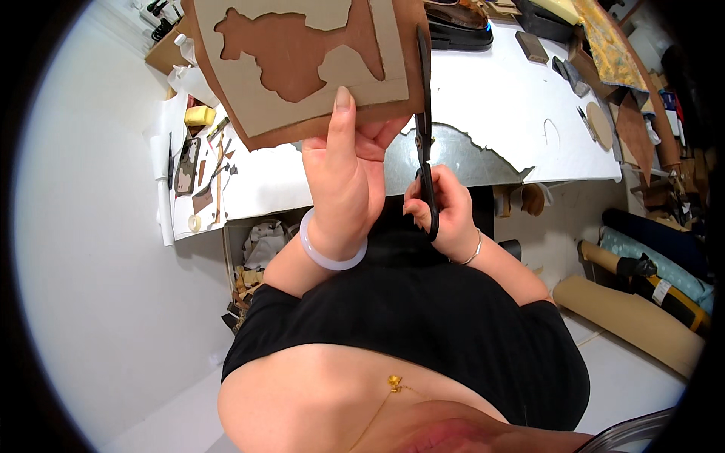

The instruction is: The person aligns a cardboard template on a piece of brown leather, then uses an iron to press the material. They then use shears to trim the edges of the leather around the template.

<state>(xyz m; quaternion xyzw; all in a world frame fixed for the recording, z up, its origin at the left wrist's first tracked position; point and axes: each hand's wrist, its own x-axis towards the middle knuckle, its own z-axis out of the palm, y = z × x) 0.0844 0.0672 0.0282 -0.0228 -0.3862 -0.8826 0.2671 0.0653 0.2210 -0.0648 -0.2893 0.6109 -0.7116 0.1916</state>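
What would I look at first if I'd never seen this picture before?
Probably the big brown sheet at the top, in the left hand, with an animal-like shape cut out of the pale card over it. Next, maybe the black scissors in the right hand, by the sheet's right edge. Then the bright yellow block, farther left.

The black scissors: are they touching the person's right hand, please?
Touching. The head view shows the right hand holding the black scissors by the handle, its fingers curled around it.
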